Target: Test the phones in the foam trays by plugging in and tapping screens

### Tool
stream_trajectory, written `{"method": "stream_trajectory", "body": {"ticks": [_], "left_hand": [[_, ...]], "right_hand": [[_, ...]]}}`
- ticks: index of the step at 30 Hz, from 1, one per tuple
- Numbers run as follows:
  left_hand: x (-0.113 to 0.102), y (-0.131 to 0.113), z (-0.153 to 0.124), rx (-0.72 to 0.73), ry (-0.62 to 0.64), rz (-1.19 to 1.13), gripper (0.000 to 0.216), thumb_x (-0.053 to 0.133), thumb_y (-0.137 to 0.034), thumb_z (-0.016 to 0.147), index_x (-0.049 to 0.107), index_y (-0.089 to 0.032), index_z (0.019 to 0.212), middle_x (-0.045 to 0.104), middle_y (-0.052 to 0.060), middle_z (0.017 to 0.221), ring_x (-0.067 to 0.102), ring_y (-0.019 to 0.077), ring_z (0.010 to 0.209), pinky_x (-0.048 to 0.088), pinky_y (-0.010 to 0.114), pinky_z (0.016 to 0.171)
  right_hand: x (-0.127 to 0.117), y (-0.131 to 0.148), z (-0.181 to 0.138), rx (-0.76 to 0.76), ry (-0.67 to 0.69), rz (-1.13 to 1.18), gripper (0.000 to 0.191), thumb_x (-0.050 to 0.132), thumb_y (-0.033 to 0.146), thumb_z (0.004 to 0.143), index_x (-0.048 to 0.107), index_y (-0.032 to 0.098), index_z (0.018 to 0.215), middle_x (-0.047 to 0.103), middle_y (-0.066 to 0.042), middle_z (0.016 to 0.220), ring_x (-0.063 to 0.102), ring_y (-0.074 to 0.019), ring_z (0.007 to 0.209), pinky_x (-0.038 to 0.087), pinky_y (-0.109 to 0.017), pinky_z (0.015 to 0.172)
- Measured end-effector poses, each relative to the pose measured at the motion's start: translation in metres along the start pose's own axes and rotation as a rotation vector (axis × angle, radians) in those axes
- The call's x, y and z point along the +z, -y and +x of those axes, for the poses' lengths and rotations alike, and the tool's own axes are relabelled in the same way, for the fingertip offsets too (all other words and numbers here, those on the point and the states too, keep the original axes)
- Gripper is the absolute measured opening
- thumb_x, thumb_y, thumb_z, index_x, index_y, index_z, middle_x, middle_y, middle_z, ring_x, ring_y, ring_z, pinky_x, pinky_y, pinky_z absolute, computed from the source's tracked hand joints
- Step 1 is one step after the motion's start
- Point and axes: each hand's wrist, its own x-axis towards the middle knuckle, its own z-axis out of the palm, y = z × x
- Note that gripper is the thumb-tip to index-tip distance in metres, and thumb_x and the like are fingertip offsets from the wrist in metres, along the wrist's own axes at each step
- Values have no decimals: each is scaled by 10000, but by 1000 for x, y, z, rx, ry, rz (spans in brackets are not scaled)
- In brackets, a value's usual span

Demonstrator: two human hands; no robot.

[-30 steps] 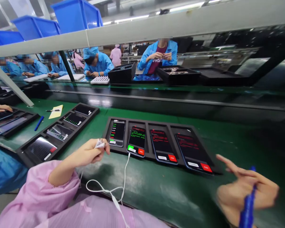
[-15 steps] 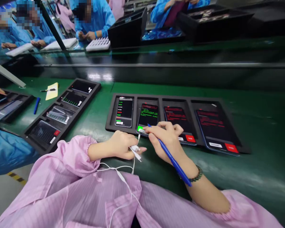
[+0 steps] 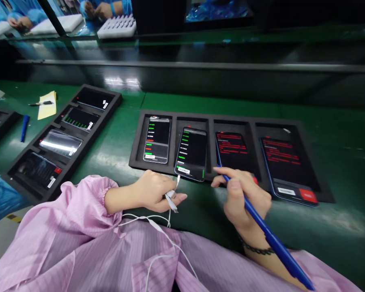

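Observation:
A black tray (image 3: 213, 117) on the green belt holds several phones. The first phone (image 3: 157, 139) and second phone (image 3: 192, 153) show green text; the third phone (image 3: 232, 148) and fourth phone (image 3: 284, 162) show red text. My right hand (image 3: 241, 196) is closed on a blue pen (image 3: 267, 235), its tip at the lower edge of the third phone. My left hand (image 3: 156, 194) rests on the belt just in front of the tray, pinching a white cable (image 3: 170, 198) whose plug sits at the bottom of the second phone.
A second black tray (image 3: 42, 178) with several phones lies at the left. Beyond it are a yellow note (image 3: 47, 104), a black pen (image 3: 39, 104) and a blue marker (image 3: 24, 127). Other workers' hands and white trays (image 3: 117, 27) show across the line.
My right hand with the pen has moved from the second phone to the third. The second phone's screen now shows a list of green lines. The view has tilted further down.

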Motion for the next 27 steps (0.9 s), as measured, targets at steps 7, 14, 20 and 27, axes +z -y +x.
{"method": "stream_trajectory", "body": {"ticks": [7, 14, 20, 27], "left_hand": [[0, -2, 1, -103, 84, 27, 447, 356, -414, 1039, 544, -192, 699, 500, -17, 496, 480, 126, 443, 271, 256, 441], [2, 0, 2, -129, 22, -30, 551, 510, -701, 905, 509, -202, 671, 510, -27, 469, 478, 123, 413, 251, 256, 428], [3, 3, 2, -56, -4, -57, 590, 450, -720, 933, 511, -196, 667, 549, -7, 488, 506, 135, 437, 275, 259, 448], [0, 2, 3, -75, 15, -55, 600, 396, -689, 972, 536, -191, 669, 516, -11, 465, 474, 130, 415, 235, 258, 432]], "right_hand": [[16, 15, -11, 457, 132, 333, 211, 695, 410, 902, 629, 210, 917, 717, -14, 725, 613, -132, 533, 474, -253, 481], [12, -5, 3, -157, 33, -309, 246, 482, 353, 1014, 700, 245, 1049, 755, -61, 936, 622, -226, 851, 402, -443, 812], [17, -15, 8, -204, 182, -505, 330, 463, 390, 995, 632, 230, 1229, 740, -94, 1012, 565, -307, 1010, 264, -492, 878], [8, -3, 11, -205, 165, -439, 361, 437, 459, 1022, 647, 214, 1184, 744, -103, 1056, 595, -299, 958, 310, -478, 840]]}}
